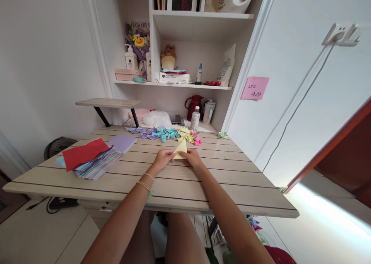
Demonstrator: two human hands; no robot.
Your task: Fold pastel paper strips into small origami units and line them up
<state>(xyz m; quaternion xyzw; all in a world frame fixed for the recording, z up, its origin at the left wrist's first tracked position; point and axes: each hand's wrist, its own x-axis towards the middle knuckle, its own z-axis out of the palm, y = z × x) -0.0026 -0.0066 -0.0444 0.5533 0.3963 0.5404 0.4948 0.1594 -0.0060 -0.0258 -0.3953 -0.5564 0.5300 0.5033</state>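
Between my two hands is a yellow sheet of origami paper (pixel 181 147), folded to a triangle with its point away from me. My left hand (pixel 163 159) grips its left corner, thumb and fingers closed on the edge. On the other side my right hand (pixel 193 157) pinches the right part, the thumb lying across the paper. Just beyond are yellow folded paper pieces (pixel 187 135), with blue ones (pixel 166 133) and purple ones (pixel 146 132) to their left. Small pink pieces (pixel 197 142) lie to the right.
A stack of coloured paper (pixel 100 164) with a red sheet (pixel 85 152) on top lies at the table's left. One green folded piece (pixel 223 135) is at the far right. A bottle (pixel 195 119), a red jug (pixel 193 106) and a small raised shelf (pixel 108 103) stand at the back.
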